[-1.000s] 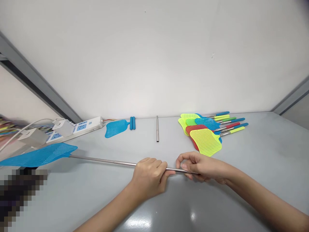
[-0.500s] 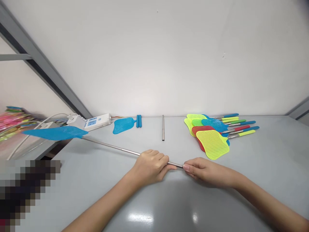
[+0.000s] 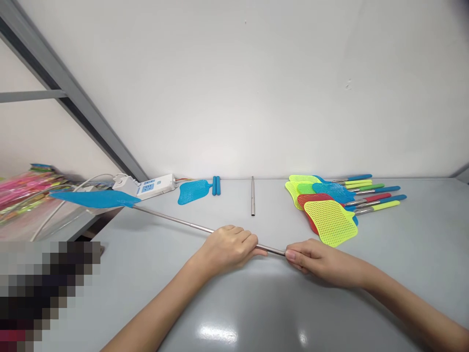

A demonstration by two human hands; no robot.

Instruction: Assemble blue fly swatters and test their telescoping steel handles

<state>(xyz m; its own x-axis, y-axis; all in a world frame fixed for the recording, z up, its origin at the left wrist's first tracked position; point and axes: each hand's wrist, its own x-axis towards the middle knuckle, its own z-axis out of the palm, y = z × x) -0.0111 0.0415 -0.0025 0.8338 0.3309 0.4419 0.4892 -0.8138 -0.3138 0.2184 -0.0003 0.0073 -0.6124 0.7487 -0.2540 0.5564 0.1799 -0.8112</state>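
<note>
A fly swatter [image 3: 97,197] with a blue paddle and an extended metal rod is held slantwise above the grey table, its paddle out to the left. My left hand [image 3: 231,248] is closed around the rod, thumb pointing right. The rod's right end goes into the fingertips of my right hand [image 3: 315,261], which pinch it; what lies under those fingers is hidden. Beyond my hands, a separate metal telescopic rod [image 3: 252,196] lies on the table. Left of it are a loose blue swatter head [image 3: 193,191] and two blue handle sleeves [image 3: 216,186].
At the back right lies a pile of swatters [image 3: 331,222] in yellow, red, green and blue. A white power strip [image 3: 158,187] with cables stands at the back left. Colourful plastic packets [image 3: 29,193] lie on a surface beyond the table's left edge. A wall rises behind.
The whole view has shifted slightly, so things sit a little further right. Both hands keep their hold on the rod; otherwise little differs.
</note>
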